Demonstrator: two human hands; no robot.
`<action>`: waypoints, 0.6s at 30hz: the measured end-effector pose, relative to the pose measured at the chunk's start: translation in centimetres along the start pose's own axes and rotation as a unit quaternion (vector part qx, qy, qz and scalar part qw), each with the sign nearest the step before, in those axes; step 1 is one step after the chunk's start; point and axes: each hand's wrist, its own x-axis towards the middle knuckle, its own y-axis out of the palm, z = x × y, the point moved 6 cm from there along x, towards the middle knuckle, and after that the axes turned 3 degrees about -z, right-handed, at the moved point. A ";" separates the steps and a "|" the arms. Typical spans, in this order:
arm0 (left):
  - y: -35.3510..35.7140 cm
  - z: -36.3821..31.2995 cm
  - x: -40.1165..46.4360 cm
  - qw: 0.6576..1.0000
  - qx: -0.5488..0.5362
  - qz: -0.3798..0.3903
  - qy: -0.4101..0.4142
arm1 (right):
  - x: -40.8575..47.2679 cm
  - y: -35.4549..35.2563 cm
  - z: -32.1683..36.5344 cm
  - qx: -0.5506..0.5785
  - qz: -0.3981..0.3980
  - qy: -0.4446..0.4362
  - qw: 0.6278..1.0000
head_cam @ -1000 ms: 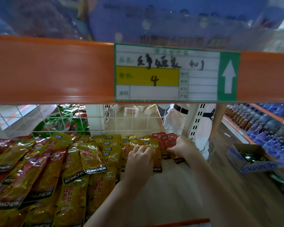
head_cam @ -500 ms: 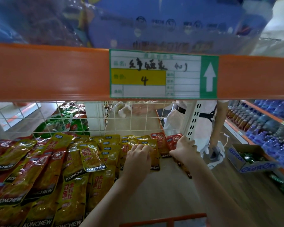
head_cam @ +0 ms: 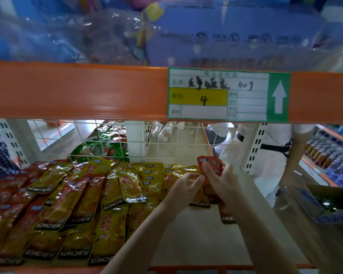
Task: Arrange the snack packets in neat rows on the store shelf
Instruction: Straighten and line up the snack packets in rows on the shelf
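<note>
Red packets [head_cam: 210,165] are gripped at frame centre-right by the right hand [head_cam: 221,179] and pinched by the left hand [head_cam: 186,184]; placement beside the yellow row [head_cam: 152,178] is judged next.

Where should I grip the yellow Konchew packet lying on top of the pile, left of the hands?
Probably by its black bottom band: that yellow packet lies loose across the others, its band end nearest the shelf front and uncovered. Come from the front and pinch that flat sealed edge; the left hand is closest, the right hand holds red packets.
</note>
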 end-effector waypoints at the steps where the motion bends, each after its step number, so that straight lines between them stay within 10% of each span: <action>1: -0.2 -0.1 -0.3 0.998 -0.054 0.010 -0.014 | 0.0 0.9 0.2 0.017 0.012 0.003 1.000; 18: -13.3 2.5 -5.7 0.965 0.008 -0.257 -0.042 | -4.5 10.0 6.0 0.139 0.110 -0.142 0.974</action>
